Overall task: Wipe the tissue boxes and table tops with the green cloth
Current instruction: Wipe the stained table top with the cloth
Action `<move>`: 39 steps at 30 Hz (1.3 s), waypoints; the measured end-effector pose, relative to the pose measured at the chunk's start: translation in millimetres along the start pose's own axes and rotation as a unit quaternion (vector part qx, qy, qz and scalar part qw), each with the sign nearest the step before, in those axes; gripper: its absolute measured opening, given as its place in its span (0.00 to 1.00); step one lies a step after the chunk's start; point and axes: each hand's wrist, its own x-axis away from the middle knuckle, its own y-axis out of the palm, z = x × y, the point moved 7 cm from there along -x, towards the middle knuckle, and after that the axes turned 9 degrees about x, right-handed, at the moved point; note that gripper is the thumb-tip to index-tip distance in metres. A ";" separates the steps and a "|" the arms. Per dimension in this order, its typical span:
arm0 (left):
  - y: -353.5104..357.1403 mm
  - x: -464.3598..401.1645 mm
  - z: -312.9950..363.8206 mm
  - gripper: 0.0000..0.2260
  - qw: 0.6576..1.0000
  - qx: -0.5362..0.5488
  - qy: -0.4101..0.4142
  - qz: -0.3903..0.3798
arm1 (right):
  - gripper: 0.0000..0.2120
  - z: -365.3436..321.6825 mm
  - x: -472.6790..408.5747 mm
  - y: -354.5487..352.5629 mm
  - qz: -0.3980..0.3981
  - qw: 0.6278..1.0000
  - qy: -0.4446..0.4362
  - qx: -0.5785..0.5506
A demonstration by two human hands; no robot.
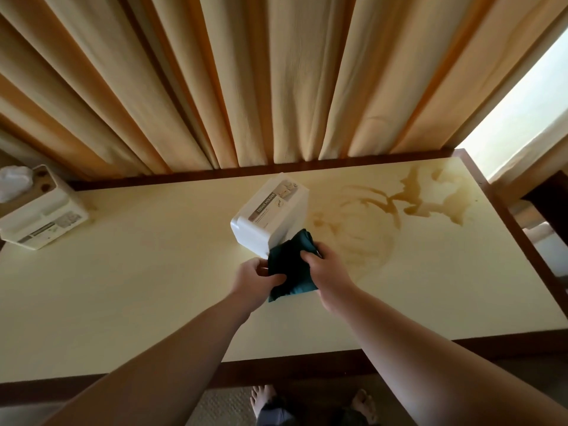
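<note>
A white tissue box (270, 212) labelled "TISSUE HOLDER" is tilted up near the middle of the cream table top (138, 287). Its near end is covered by the dark green cloth (290, 267). My left hand (256, 279) grips the cloth's left side, thumb on top. My right hand (327, 270) holds the cloth from the right, fingers curled over it. What holds the box up is hidden. A second white tissue box (43, 216) with tissue poking out sits at the table's far left.
A brown spill stain (430, 195) with smeared streaks covers the table's far right part. Cream curtains (246, 81) hang just behind the dark wooden table rim (184, 176). My bare feet (261, 401) show below the near edge.
</note>
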 end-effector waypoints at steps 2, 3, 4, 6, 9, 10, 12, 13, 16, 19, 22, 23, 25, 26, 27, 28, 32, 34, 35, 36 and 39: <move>1.0 4.3 1.6 0.03 1.000 -0.014 0.009 0.017 | 0.10 0.9 6.1 -5.2 -0.008 1.000 -0.014 0.026; 2.2 6.4 1.8 0.02 1.000 -0.009 0.009 0.024 | 0.11 0.9 9.3 -9.0 -0.011 0.999 -0.023 0.043; 4.4 8.3 2.1 0.02 1.000 0.004 0.009 0.030 | 0.11 0.1 12.8 -13.4 -0.012 0.997 -0.035 0.061; 12.3 14.8 6.5 0.03 0.999 0.039 0.009 0.029 | 0.11 -2.1 20.5 -21.3 -0.018 0.995 -0.056 0.083; 30.4 22.0 12.4 0.04 0.994 0.105 0.013 0.007 | 0.14 -4.9 31.8 -26.4 -0.059 0.992 -0.089 0.069; 36.9 25.7 14.9 0.05 0.992 0.126 0.015 -0.002 | 0.15 -5.9 35.1 -27.8 -0.073 0.990 -0.099 0.066; 50.3 33.5 21.9 0.06 0.987 0.160 0.025 -0.018 | 0.16 -8.2 39.5 -32.4 -0.093 0.986 -0.117 0.068; 57.0 37.2 25.2 0.06 0.984 0.171 0.029 -0.026 | 0.16 -8.7 40.6 -36.1 -0.097 0.985 -0.122 0.069; 77.2 45.9 30.1 0.15 0.977 0.202 0.019 -0.060 | 0.12 -9.0 41.8 -50.0 -0.101 0.983 -0.128 0.080; 97.8 49.2 31.2 0.24 0.976 0.189 0.012 -0.112 | 0.07 -5.0 38.2 -67.3 -0.092 0.981 -0.136 0.102; 110.6 42.1 29.6 0.25 0.983 0.146 0.014 -0.110 | 0.10 2.0 29.8 -89.1 -0.067 0.984 -0.127 0.108; 113.2 38.4 28.7 0.23 0.986 0.128 0.017 -0.105 | 0.12 3.9 26.8 -97.3 -0.056 0.984 -0.121 0.114; 115.9 30.6 28.5 0.18 0.992 0.077 0.041 -0.094 | 0.12 6.3 21.7 -114.1 -0.037 0.986 -0.108 0.123; 115.9 26.5 29.2 0.16 0.994 0.040 0.063 -0.085 | 0.12 6.5 19.7 -123.0 -0.028 0.987 -0.102 0.123; 114.2 22.7 30.9 0.16 0.993 -0.004 0.091 -0.070 | 0.10 6.2 17.9 -132.1 -0.018 0.987 -0.098 0.123; 111.2 19.2 33.8 0.18 0.991 -0.051 0.118 -0.047 | 0.10 5.9 15.8 -141.6 -0.006 0.987 -0.097 0.125; 99.0 7.5 50.3 0.26 0.959 -0.207 0.192 0.023 | 0.10 4.5 6.2 -178.9 0.047 0.984 -0.102 0.136; 94.3 2.2 56.4 0.31 0.944 -0.255 0.205 0.030 | 0.12 4.1 2.8 -193.9 0.078 0.980 -0.108 0.151; 90.9 -0.3 58.3 0.33 0.942 -0.264 0.203 0.032 | 0.14 4.3 2.2 -200.1 0.093 0.977 -0.111 0.158; 86.9 -2.9 58.9 0.36 0.943 -0.265 0.197 0.036 | 0.16 4.5 1.8 -205.4 0.107 0.974 -0.115 0.165; 77.7 -11.9 55.4 0.40 0.944 -0.276 0.180 0.032 | 0.20 5.1 2.1 -213.4 0.133 0.963 -0.124 0.198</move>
